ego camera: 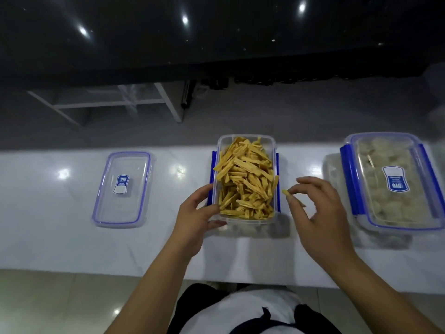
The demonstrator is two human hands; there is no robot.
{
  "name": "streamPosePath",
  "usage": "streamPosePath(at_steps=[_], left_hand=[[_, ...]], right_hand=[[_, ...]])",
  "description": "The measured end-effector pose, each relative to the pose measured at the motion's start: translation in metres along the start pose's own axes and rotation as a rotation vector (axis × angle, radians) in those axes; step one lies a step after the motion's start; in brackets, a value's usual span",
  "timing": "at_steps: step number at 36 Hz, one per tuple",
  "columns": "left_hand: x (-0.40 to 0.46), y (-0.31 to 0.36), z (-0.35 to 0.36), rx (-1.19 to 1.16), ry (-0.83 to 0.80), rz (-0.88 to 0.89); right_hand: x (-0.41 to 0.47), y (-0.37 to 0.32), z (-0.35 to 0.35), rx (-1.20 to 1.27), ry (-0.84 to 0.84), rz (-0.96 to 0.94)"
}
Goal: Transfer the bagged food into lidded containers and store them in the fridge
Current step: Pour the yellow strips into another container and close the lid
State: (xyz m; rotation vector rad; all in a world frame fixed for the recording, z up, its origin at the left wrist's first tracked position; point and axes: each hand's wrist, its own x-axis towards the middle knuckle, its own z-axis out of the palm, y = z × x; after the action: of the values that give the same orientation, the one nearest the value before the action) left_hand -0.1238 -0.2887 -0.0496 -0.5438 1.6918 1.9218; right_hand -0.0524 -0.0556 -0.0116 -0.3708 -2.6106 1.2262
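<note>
Head view: steadying clear rectangular plastic container (pixel 246 222) with gripping left hand (pixel 195 218), right hand (pixel 315 210) pinching stray yellow strip (pixel 284 192), ideally dropping it inside.

A glossy white countertop (pixel 72 244) carries three things in a row; a clear lid (pixel 122 189) with a blue seal lies flat at left; an open container (pixel 246 179) heaped with yellow strips sits mid-counter; a lidded container (pixel 395 182) of pale food stands at right.

Both forearms reach forward toward the open container (pixel 245 179). The left hand (pixel 196 216) cups its near left corner, thumb against the front wall. Just right of the container, the right hand (pixel 317 213) pinches a yellow strip (pixel 285 192) between thumb and forefinger, other fingers loosely spread
</note>
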Motion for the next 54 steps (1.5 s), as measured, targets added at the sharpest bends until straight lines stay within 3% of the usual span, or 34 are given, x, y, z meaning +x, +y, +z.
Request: streamPosePath(at_steps=[8, 12, 15, 19, 22, 26, 31, 39, 42, 46, 49, 54], left_hand=[[-0.015, 0.001, -0.025, -0.025, 0.033, -0.01], [-0.025, 0.009, -0.041, -0.046, -0.007, -0.022], [-0.028, 0.023, -0.064, 0.013, 0.011, -0.034], [-0.027, 0.039, -0.117, 0.244, 0.183, 0.212], [-0.02, 0.042, -0.165, 0.596, 0.411, 0.361], [0.005, 0.04, -0.207, 1.035, 0.53, 0.121], [0.032, 0.025, -0.21, 1.151, 0.452, 0.033], [0.044, 0.024, -0.197, 1.301, 0.487, 0.086], [0.043, 0.038, -0.196, 1.225, 0.451, 0.11], [0.035, 0.062, -0.184, 1.028, 0.359, 0.212], [0.02, 0.079, -0.16, 0.982, 0.26, 0.372], [-0.007, 0.101, -0.1, 1.012, 0.06, 0.624]], right_hand=[[0.018, -0.069, 0.038, -0.045, -0.143, -0.299], [0.021, -0.082, 0.061, -0.162, -0.389, -0.258], [0.015, -0.084, 0.068, -0.136, -0.37, -0.218], [0.005, -0.082, 0.069, -0.024, -0.26, 0.034], [-0.001, -0.077, 0.07, -0.038, -0.196, 0.157], [-0.005, -0.077, 0.073, -0.015, -0.203, 0.21], [-0.005, -0.087, 0.088, 0.108, -0.279, 0.287], [-0.005, -0.098, 0.108, -0.118, -0.359, 0.239], [0.0, -0.099, 0.106, -0.081, -0.337, 0.279], [0.003, -0.107, 0.093, -0.094, -0.158, 0.301], [0.004, -0.123, 0.079, 0.053, -0.03, 0.266], [0.01, -0.159, 0.07, 0.501, -0.081, 0.358]])
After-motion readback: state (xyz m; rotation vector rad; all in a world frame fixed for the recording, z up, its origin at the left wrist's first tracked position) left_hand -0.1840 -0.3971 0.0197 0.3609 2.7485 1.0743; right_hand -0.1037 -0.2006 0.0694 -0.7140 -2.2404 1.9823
